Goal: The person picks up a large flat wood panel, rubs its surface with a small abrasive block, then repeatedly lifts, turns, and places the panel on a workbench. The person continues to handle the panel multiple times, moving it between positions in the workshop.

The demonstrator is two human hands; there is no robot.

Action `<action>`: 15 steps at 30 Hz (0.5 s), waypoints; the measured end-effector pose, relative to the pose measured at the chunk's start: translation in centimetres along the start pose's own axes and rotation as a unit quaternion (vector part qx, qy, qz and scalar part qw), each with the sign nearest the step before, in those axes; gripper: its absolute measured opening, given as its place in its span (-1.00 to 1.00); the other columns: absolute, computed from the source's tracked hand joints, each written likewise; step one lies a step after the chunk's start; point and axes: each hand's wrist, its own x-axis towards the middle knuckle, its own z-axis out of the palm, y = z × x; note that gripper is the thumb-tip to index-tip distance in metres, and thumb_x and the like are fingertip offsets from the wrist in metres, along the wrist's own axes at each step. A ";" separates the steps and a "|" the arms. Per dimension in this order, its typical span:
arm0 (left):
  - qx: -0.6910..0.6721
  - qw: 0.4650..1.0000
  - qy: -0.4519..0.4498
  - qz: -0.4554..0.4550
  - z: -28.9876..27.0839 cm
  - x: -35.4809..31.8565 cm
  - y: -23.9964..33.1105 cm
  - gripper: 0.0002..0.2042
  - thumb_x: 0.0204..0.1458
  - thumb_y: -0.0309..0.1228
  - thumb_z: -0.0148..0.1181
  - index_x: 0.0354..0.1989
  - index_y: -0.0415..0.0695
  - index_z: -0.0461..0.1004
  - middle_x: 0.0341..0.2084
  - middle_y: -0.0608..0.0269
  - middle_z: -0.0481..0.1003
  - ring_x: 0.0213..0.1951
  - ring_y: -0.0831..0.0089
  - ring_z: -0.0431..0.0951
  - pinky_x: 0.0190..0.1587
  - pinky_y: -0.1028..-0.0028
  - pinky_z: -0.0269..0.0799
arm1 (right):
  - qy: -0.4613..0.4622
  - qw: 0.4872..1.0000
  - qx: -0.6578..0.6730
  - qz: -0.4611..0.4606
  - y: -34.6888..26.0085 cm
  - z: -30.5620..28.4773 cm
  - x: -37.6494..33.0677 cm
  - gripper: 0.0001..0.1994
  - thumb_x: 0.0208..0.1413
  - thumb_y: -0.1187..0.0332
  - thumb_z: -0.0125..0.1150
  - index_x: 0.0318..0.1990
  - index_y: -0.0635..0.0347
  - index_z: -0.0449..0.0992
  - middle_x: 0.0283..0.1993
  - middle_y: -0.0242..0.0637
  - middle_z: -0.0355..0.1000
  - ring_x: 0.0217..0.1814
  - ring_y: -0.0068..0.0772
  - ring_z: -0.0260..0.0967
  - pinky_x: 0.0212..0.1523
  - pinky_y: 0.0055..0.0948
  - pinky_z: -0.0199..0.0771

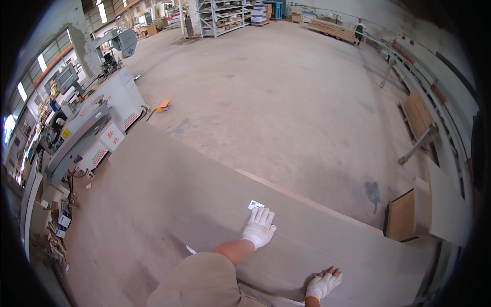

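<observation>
Nearest the lens, a beige short sleeve [197, 281] over the left upper arm, and beyond it the left hand [259, 228] in a white knit glove, fingers spread and pressed flat on a large grey-brown flat wooden panel [169, 189]. Gripping nothing — palm down only, fingertips just short of a small white printed label [255, 205] stuck to the board. Lower right, the right hand [323, 285], also white-gloved, open and laid flat near the panel's near edge, closed on nothing.

Panel lying level across the lower half of the view, reaching from beside a white-and-grey woodworking machine [89, 135] at left toward stacked brown and pale boards [409, 215] at right, with bare concrete floor [286, 97] beyond.

Judged by its spread: heavy, stiff across the short way, likely to sag or whip along its length; smooth face, poor purchase for flat palms. Better taken at the long edges, hands well apart, corners guarded against knocks.

Hidden or unclear — what supports the panel underneath, its near edge below the frame, and the right forearm, cut off. A distant person [359, 29] too small to make out.
</observation>
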 end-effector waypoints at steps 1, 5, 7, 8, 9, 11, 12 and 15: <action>-0.004 1.000 -0.012 0.001 -0.3 0.1 0.3 -0.43 0.33 -0.09 -0.10 0.36 -0.25 0.23 0.39 -0.12 0.23 0.49 -0.04 0.08 0.55 -0.05 -0.21 | 0.002 0.999 -0.042 -0.015 0.4 0.0 0.1 -0.46 0.25 0.49 0.10 0.40 0.36 0.28 0.58 0.11 -0.01 0.67 0.06 -0.16 0.59 -0.16 0.00; -0.009 0.999 -0.041 0.004 -1.1 0.0 -0.2 -0.43 0.34 -0.09 -0.11 0.37 -0.27 0.23 0.40 -0.12 0.22 0.49 -0.03 0.07 0.55 -0.05 -0.22 | 0.008 0.997 -0.070 -0.022 0.3 0.3 -0.8 -0.44 0.23 0.49 0.11 0.40 0.36 0.28 0.57 0.11 0.02 0.65 0.07 -0.13 0.59 -0.16 -0.01; -0.007 0.999 -0.035 0.017 -0.9 0.6 -0.9 -0.42 0.33 -0.09 -0.10 0.38 -0.26 0.22 0.40 -0.11 0.22 0.50 -0.03 0.07 0.55 -0.05 -0.22 | 0.026 0.997 -0.071 -0.013 -0.4 0.7 -0.9 -0.43 0.22 0.49 0.13 0.41 0.36 0.28 0.56 0.10 0.05 0.64 0.09 -0.10 0.59 -0.16 0.00; -0.002 0.999 -0.032 0.021 -0.8 0.5 -1.2 -0.42 0.33 -0.10 -0.10 0.39 -0.26 0.21 0.41 -0.11 0.21 0.50 -0.03 0.06 0.55 -0.05 -0.22 | 0.017 0.997 -0.080 -0.010 -1.0 1.0 -1.3 -0.43 0.21 0.48 0.14 0.40 0.35 0.29 0.56 0.10 0.06 0.62 0.10 -0.08 0.58 -0.14 0.01; -0.003 0.999 -0.030 0.024 -0.5 0.5 -0.8 -0.42 0.33 -0.10 -0.10 0.40 -0.25 0.21 0.41 -0.11 0.21 0.50 -0.03 0.06 0.55 -0.05 -0.22 | 0.009 0.996 -0.093 -0.008 -0.9 0.5 -1.6 -0.42 0.20 0.47 0.15 0.40 0.35 0.29 0.56 0.09 0.07 0.61 0.11 -0.05 0.58 -0.12 0.01; 0.023 0.998 -0.056 0.023 -0.3 1.4 -1.4 -0.40 0.33 -0.08 -0.10 0.41 -0.25 0.21 0.43 -0.11 0.19 0.52 -0.04 0.04 0.56 -0.05 -0.24 | -0.026 0.994 -0.106 0.010 -1.4 -0.1 -1.6 -0.39 0.19 0.49 0.16 0.42 0.35 0.25 0.57 0.04 0.05 0.59 0.02 0.00 0.55 -0.19 0.09; 0.034 0.996 -0.076 0.033 -0.3 1.3 -1.4 -0.39 0.33 -0.07 -0.10 0.42 -0.24 0.21 0.45 -0.11 0.18 0.52 -0.04 0.03 0.56 -0.05 -0.25 | -0.052 0.992 -0.110 0.034 -1.9 -0.7 -1.6 -0.36 0.18 0.51 0.17 0.44 0.35 0.20 0.57 0.00 0.02 0.58 -0.08 0.03 0.52 -0.27 0.16; 0.015 0.996 -0.075 0.036 -0.5 1.5 -2.5 -0.43 0.27 -0.07 -0.03 0.30 -0.25 0.34 0.35 -0.12 0.28 0.45 -0.09 0.12 0.51 -0.08 -0.13 | -0.053 0.983 0.158 0.077 -0.8 -0.2 1.2 -0.59 0.26 0.34 0.08 0.23 0.27 0.41 0.40 -0.01 0.25 0.38 0.02 0.24 0.39 -0.16 0.30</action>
